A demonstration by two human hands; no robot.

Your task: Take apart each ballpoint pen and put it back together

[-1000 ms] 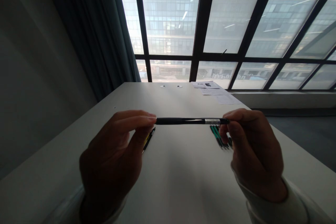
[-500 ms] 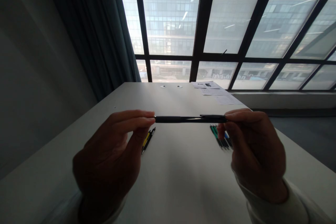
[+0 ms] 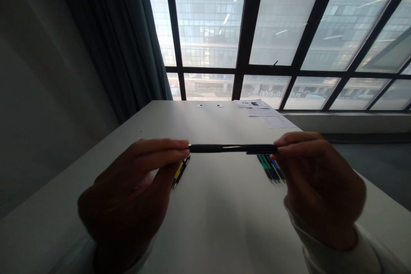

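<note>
A black pen [image 3: 233,148] is held level above the table, stretched between my two hands. My left hand [image 3: 131,192] pinches its tip end between thumb and fingers. At the other end, my right hand [image 3: 323,186] grips the pen near its push button, with the clip on the lower side of the barrel. Beyond my left hand lie a yellow pen [image 3: 178,170] and a black pen [image 3: 182,172], partly hidden by the fingers. Several green, black and blue pens [image 3: 269,169] lie side by side just left of my right hand, which covers some of them.
The white table [image 3: 212,222] reaches to the window. Printed papers [image 3: 266,112] lie at its far right, and two small white round pieces [image 3: 199,105] sit at the far edge. A dark curtain [image 3: 118,43] hangs at the left.
The pen has been rolled about its length, so its clip has turned from the upper side to the lower side. Both hands have shifted slightly outward at the wrists.
</note>
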